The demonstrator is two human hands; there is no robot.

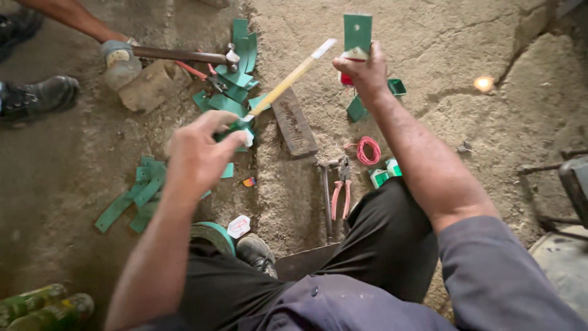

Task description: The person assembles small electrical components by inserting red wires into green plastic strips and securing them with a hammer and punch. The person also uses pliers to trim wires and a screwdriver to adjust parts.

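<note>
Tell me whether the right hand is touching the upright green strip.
Touching. The head view shows the right hand gripping the lower end of the green strip, fingers wrapped round it with no gap.

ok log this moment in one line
left hand: holds yellow stick | right hand: holds green strip upright | floor: green strips, pliers, red wire coil

red-handled pliers (340,191) lie on the concrete floor (490,122) beside a coil of red wire (368,150). a flat metal file (294,122) rests nearby. green bottles (43,306) lie at lower left, black boots (38,97) at upper left.
</note>
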